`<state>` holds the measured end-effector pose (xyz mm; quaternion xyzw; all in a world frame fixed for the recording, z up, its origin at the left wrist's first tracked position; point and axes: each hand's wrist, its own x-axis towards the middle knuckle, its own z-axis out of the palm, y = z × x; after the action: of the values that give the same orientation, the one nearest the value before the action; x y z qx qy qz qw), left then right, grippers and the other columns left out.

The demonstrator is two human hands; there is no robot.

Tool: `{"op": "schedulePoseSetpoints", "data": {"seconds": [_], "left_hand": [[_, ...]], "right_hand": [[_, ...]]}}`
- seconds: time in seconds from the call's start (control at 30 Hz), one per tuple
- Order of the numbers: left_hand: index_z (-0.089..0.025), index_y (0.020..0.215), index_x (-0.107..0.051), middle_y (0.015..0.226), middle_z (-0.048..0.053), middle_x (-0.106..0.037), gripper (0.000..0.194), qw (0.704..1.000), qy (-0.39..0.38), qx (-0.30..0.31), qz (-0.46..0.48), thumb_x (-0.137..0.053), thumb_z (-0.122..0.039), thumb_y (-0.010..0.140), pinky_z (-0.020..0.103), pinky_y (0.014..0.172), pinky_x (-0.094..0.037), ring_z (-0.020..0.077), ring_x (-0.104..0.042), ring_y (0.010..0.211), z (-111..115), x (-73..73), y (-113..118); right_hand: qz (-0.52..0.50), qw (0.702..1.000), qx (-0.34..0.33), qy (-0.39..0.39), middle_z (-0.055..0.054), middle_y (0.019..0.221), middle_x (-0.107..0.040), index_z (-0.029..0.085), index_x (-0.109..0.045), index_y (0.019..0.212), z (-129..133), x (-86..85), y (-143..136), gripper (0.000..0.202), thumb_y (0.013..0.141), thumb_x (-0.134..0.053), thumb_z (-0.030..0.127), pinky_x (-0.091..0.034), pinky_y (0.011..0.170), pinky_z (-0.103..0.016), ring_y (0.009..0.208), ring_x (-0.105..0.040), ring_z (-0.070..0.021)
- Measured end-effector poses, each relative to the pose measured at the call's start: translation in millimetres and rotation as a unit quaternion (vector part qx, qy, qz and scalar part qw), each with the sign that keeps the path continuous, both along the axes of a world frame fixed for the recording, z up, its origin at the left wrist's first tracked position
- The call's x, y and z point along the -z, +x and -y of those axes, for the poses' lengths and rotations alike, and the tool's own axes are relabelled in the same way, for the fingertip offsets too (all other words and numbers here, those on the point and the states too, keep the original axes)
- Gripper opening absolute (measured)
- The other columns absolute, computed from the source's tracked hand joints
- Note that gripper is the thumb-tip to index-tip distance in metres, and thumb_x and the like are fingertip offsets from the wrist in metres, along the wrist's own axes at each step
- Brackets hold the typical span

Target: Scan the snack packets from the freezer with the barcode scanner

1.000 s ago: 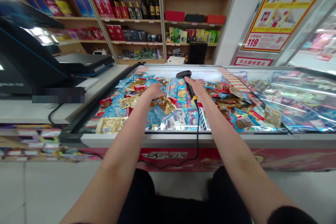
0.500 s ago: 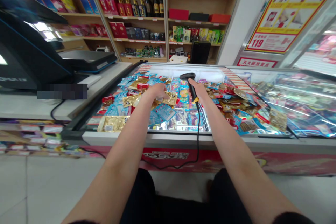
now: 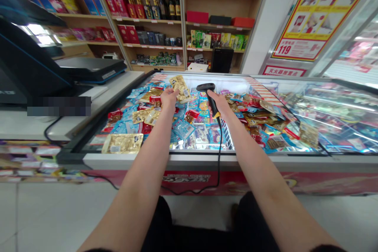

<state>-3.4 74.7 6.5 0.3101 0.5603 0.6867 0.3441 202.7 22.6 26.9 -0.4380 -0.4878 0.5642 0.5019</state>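
My left hand (image 3: 169,97) pinches a gold snack packet (image 3: 180,88) by its near edge and holds it up above the freezer glass. A small printed label shows on the packet's side. In my right hand (image 3: 219,104) is a black barcode scanner (image 3: 213,102), gripped by its handle, its head at the top close to the packet's right. A black cable runs down from the handle over the freezer's front. Beneath my left hand lies a heap of blue, red and gold packets (image 3: 126,126). Another pile of packets (image 3: 260,116) lies right of my right hand.
The chest freezer (image 3: 189,160) spans the front, with frozen goods under its glass. A counter (image 3: 67,126) with a dark scale (image 3: 91,69) and machine stands at left. Shelves (image 3: 153,19) of boxes and bottles line the back. A poster (image 3: 321,12) hangs at right.
My left hand has lifted the gold packet off the heap and turned it more upright. The scanner stays in my right hand at nearly the same place. The view has shifted slightly.
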Motion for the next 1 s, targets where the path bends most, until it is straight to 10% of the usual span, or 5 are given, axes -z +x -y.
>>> {"op": "schedulePoseSetpoints", "data": {"seconds": [1.0], "left_hand": [[-0.022,0.069,-0.043,0.057,-0.010,-0.043,0.030,0.998,0.047,0.030,0.007,-0.069,-0.011,0.059,0.025,0.065,-0.054,0.0100,-0.054,0.058,-2,1.2,13]], "right_hand": [[-0.019,0.997,-0.078,0.014,0.001,0.055,-0.063,0.019,-0.059,0.078,4,4.8,1,0.042,0.090,-0.070,0.058,-0.042,0.034,-0.020,0.035,-0.051,-0.0092]]}}
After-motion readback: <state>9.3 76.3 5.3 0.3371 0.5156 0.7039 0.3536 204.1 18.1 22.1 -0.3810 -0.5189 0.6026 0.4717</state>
